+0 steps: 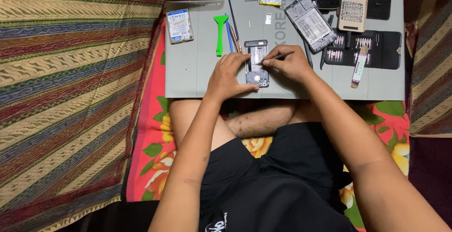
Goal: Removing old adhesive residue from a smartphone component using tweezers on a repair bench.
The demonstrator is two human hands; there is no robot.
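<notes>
Pinching a thin dark tool in my right hand, I touch its tip to the opened phone frame. My left hand presses the frame flat on the grey worktop. Beyond the left grip lies a green pry tool; beyond the right, a black bit case.

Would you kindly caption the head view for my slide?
Left hand steadies an opened phone while right hand probes it with a thin tool.

Matt grey mat, seemingly metal phone frame, glossy green plastic pry tool
</notes>
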